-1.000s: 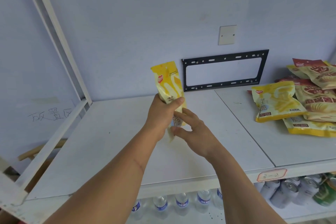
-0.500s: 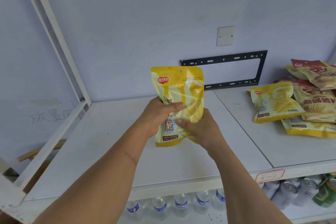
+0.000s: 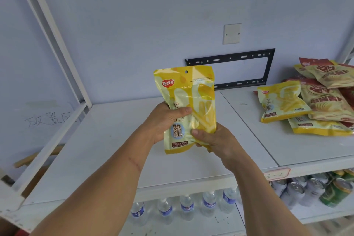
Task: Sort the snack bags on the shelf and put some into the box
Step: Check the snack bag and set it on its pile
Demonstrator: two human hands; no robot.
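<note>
I hold a yellow snack bag [image 3: 188, 97] upright above the white shelf [image 3: 115, 140], its printed front facing me. My left hand [image 3: 164, 122] grips its left side with the thumb across the front. My right hand [image 3: 212, 138] grips its lower right corner. A pile of snack bags lies on the shelf at the right: a matching yellow bag [image 3: 281, 101] in front, tan and red bags [image 3: 329, 99] behind and over it. No box is in view.
A black metal bracket [image 3: 266, 67] is fixed to the wall behind the shelf. White frame posts [image 3: 57, 44] slant at the left. Water bottles [image 3: 185, 207] and drink cans [image 3: 314, 188] stand on the lower shelf. A paper label [image 3: 276, 174] sticks on the shelf edge.
The bag turned from edge-on to face me. My right hand went from touching it with spread fingers to gripping its lower right corner. The bag sits slightly lower and nearer now.
</note>
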